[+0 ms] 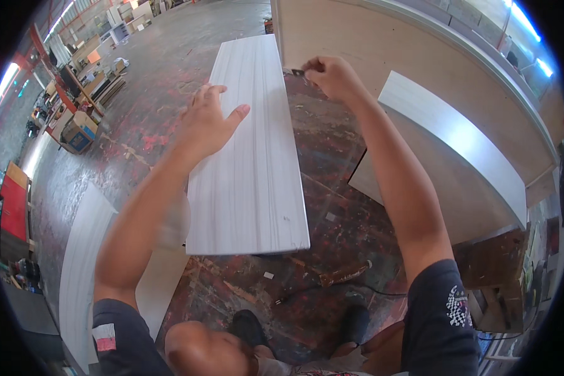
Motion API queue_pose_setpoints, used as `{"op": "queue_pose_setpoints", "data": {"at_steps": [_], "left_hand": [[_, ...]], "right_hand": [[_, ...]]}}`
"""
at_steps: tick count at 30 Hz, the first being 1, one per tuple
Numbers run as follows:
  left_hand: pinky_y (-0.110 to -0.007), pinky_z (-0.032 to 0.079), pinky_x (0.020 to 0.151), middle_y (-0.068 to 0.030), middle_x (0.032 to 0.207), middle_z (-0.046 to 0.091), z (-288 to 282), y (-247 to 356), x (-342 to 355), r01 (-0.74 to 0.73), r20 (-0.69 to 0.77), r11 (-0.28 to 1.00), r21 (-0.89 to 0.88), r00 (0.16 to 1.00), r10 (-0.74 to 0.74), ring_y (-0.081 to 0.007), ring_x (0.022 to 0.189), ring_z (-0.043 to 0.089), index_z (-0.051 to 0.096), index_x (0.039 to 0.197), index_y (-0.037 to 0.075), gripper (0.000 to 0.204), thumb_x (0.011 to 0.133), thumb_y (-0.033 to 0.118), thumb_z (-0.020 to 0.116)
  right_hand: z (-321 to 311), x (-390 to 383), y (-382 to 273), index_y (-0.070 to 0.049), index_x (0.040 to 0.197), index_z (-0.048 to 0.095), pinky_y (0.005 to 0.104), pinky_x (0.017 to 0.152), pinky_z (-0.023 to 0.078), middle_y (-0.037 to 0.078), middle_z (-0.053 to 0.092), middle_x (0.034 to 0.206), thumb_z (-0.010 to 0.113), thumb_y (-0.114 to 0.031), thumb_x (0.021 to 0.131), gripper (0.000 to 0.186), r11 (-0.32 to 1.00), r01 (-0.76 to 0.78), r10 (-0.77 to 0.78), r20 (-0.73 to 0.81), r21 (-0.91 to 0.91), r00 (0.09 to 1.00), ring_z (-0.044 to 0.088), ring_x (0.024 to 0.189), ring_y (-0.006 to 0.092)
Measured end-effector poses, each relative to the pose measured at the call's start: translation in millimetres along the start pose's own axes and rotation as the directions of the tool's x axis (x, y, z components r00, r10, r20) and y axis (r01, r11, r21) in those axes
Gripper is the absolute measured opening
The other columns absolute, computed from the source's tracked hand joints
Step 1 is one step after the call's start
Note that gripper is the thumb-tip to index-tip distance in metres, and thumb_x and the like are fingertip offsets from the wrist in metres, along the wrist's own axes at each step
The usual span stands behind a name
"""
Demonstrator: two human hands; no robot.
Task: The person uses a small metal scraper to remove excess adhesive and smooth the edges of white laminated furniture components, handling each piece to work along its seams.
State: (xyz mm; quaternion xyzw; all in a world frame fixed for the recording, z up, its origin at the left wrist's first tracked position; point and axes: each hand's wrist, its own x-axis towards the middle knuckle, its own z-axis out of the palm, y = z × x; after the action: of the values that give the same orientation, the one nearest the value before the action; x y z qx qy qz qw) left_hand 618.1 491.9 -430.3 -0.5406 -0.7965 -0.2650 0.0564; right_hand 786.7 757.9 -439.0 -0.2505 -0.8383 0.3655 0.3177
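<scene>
Board [250, 188] of grey-streaked white wood grain, long and rectangular, stretches from near to far in the middle of the scene. The bare left hand [208, 126] is loosely spread, holding nothing, over its left edge toward the far end; whether it touches, I cannot tell. Just beside the board's far right edge, the bare right hand [333, 75] pinches a small, dark, flat piece [298, 73]. Below spreads a paint-spattered, dark reddish floor [332, 188].
</scene>
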Motion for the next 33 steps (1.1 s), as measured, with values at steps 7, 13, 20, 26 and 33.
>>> {"op": "queue_pose_setpoints", "data": {"at_steps": [7,13,20,26,33], "left_hand": [[-0.053,0.034,0.122,-0.0299,0.162,0.035,37.4,1.7,29.6,0.246,0.023,0.952,0.183,0.967,-0.255,-0.0457,0.151,0.037,0.040,0.154,-0.007,0.089,0.100,0.062,0.061],[-0.055,0.033,0.122,-0.0329,0.159,0.037,38.9,-1.3,17.6,0.198,-0.024,0.975,0.106,0.980,-0.196,-0.0481,0.149,0.036,0.040,0.152,-0.008,0.090,0.100,0.061,0.062],[-0.057,0.028,0.125,-0.0328,0.161,0.035,31.6,9.2,24.1,0.193,0.017,0.975,0.111,0.980,-0.196,-0.0489,0.152,0.031,0.039,0.154,-0.006,0.089,0.099,0.059,0.064],[-0.058,0.026,0.125,-0.0326,0.163,0.032,22.7,10.3,23.9,0.243,0.060,0.965,0.099,0.967,-0.249,-0.0498,0.153,0.029,0.039,0.154,-0.006,0.087,0.100,0.059,0.063],[-0.057,0.027,0.125,-0.0325,0.162,0.032,28.2,9.4,25.0,0.234,0.043,0.971,0.060,0.971,-0.236,-0.0494,0.153,0.030,0.040,0.153,-0.005,0.085,0.100,0.058,0.064]], "right_hand": [[29.2,155.8,60.6,-0.014,0.103,0.082,0.0391,0.078,0.060,0.013,0.080,0.094,0.071,-0.022,0.089,0.020,0.967,-0.107,0.073,-0.151,-0.233,0.986,0.077,0.085,0.0259],[62.0,251.6,91.1,-0.013,0.108,0.081,0.0398,0.073,0.056,0.009,0.076,0.090,0.074,-0.019,0.090,0.019,0.978,-0.173,0.163,-0.090,-0.118,0.983,0.070,0.078,0.0219],[81.7,314.9,108.3,-0.012,0.109,0.080,0.0411,0.075,0.057,0.011,0.077,0.094,0.072,-0.015,0.091,0.020,0.983,-0.181,0.181,0.009,-0.041,0.983,0.071,0.082,0.0237],[86.5,330.8,111.3,-0.011,0.110,0.080,0.0410,0.077,0.057,0.013,0.078,0.097,0.072,-0.014,0.091,0.021,0.963,-0.113,0.146,0.122,-0.243,0.982,0.072,0.086,0.0244],[79.5,334.1,117.6,-0.011,0.110,0.081,0.0412,0.078,0.058,0.012,0.078,0.095,0.071,-0.012,0.090,0.022,0.959,-0.103,0.153,0.176,-0.262,0.973,0.073,0.087,0.0250]]}}
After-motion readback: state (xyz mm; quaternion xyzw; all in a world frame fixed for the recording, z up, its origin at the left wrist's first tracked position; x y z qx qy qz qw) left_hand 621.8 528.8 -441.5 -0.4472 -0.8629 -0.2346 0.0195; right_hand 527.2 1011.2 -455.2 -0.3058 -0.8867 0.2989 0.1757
